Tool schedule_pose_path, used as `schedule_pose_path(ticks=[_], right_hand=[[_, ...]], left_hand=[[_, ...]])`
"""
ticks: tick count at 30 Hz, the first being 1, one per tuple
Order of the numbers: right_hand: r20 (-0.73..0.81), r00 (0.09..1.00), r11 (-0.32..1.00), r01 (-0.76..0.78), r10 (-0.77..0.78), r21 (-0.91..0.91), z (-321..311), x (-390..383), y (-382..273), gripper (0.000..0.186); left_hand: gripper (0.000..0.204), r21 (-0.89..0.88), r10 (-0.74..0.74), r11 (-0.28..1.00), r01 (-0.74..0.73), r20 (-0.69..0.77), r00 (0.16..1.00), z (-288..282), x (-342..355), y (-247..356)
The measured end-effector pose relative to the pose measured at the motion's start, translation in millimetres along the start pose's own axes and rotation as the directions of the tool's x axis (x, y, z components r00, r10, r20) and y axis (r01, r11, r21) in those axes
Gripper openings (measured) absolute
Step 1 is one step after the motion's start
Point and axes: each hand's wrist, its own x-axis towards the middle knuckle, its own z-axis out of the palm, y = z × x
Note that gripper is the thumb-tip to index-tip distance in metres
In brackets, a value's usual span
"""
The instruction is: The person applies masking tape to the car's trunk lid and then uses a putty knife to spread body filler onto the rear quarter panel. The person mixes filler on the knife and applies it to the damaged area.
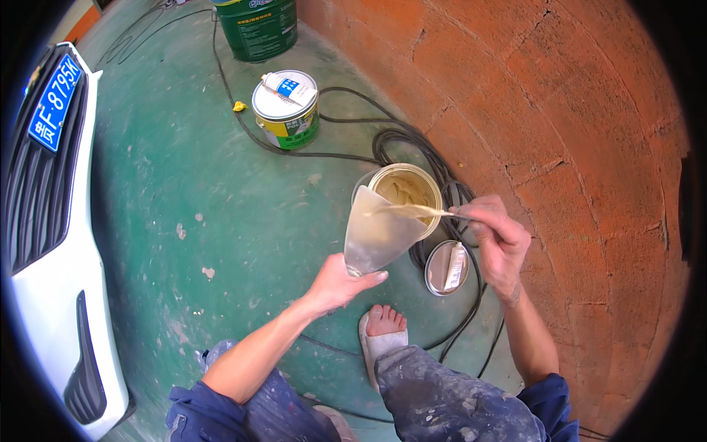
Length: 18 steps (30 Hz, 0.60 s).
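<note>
Head view, from the left: a white car stands with its dark grille beside the green floor. Farther across are a green bucket and, just nearer me, a lidded tin with a white and blue tube lying on top.

My left hand is closed on the lower edge of a pale, flat plate, thumb at its near corner. The plate slants up and away from me, overlapping the near-left side of an open tin; whether it rests on that rim I can't tell. Tan paste fills the tin's inside.

A thin, paste-coated stick runs nearly sideways, its long axis crossing over the tin, with its tip above the plate, so the plate lies left of my right hand. That hand pinches the stick's dark end between thumb and fingers, and is the nearer one to the tin's right side. I can't tell whether the tip touches the plate.

Below the tin a round lid holds another tube; beyond rises the orange wall.
</note>
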Motion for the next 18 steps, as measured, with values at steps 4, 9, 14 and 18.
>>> schedule_pose_path(ticks=[4, 9, 14, 18], right_hand=[[-0.044, 0.998, 0.994, -0.04, 0.045, 0.106, 10, -15, 0, 0.028], [-0.041, 0.997, 0.998, 0.067, -0.067, 0.014, 23, -21, -13, 0.033], [0.08, 0.972, 0.949, 0.235, -0.223, -0.211, 30, -20, -21, 0.041], [-0.167, 0.984, 0.996, -0.044, 0.056, 0.075, 29, -30, -26, 0.028]], left_hand=[[0.039, -0.049, 0.116, 0.992, -0.113, 0.067, 0.991, 2, -10, 8], [0.037, -0.01, 0.301, 0.953, -0.302, -0.025, 0.953, 4, -19, 6], [0.04, 0.026, 0.437, 0.899, -0.437, 0.006, 0.899, 4, -32, 21], [0.036, -0.049, 0.435, 0.899, -0.435, -0.012, 0.901, 9, -34, 17]])
